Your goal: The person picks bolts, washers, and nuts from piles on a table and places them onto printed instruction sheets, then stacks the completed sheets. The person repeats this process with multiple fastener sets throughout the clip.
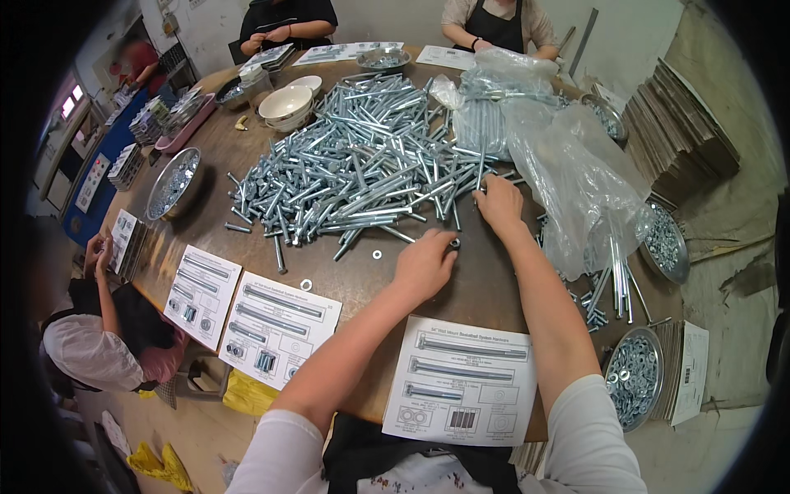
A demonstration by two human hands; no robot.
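Observation:
In my right hand (499,202), at the near right edge of the big pile, is a long silver bolt (482,161), pinched near its lower end. My left hand (423,265) rests low over the table to its left, fingers curled, with a small nut (455,244) at the fingertips. The heap of zinc-coloured bolts (354,156) spreads beyond both hands. A washer (377,254) and another ring (306,285) lie loose left of my left hand. Between my forearms lies a printed sheet (461,383) with pictures of bolts and small parts.
Clear plastic bags (568,181) with bolts bulge at the right. Metal bowls of hardware (634,379) stand along the right edge, another bowl (174,183) at left. More sheets (280,325) lie left. White bowls (286,105) stand behind the pile. Co-workers sit around the table.

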